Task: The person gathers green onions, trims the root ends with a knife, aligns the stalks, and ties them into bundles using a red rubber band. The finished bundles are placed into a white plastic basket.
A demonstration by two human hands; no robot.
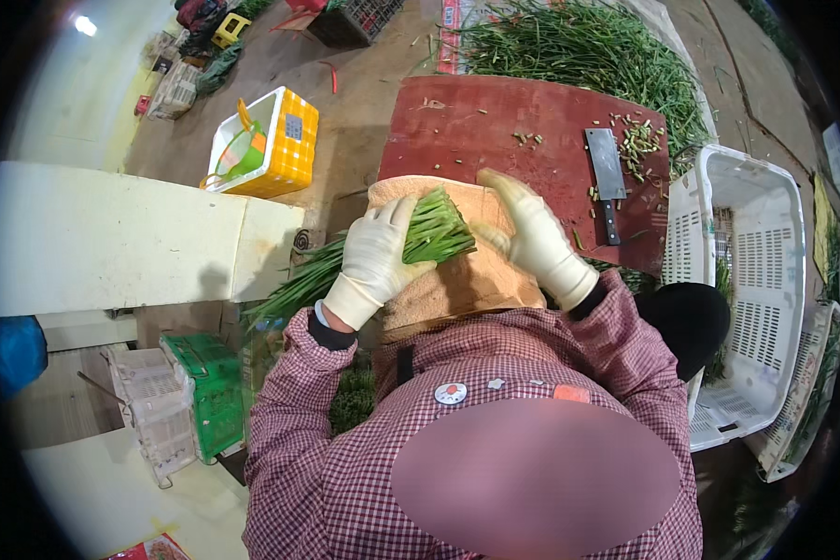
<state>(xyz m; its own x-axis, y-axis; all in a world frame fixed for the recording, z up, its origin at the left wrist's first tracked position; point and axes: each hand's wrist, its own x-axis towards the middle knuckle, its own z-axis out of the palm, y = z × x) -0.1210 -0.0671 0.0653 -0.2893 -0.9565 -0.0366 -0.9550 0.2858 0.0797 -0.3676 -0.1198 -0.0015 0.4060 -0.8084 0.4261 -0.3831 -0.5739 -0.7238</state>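
My left hand (381,248), in a cream glove, grips a bundle of long green vegetable stalks (439,227) above my lap. The bundle's thicker ends face right, while its thin green tips trail off to the lower left. My right hand (532,227), also gloved, is blurred; it is just right of those ends, fingers apart and holding nothing. Beneath both hands an orange towel (448,294) covers my lap. On the red board (455,133) before me lies a cleaver (605,164) with a black handle, among short cut stalk pieces (640,143).
Loose green stalks (581,49) are heaped beyond the board. A white plastic crate (756,280) stands on its side at my right. To the left are a yellow checked foam box (297,147), a white wall-like block (112,238) and a green crate (213,392).
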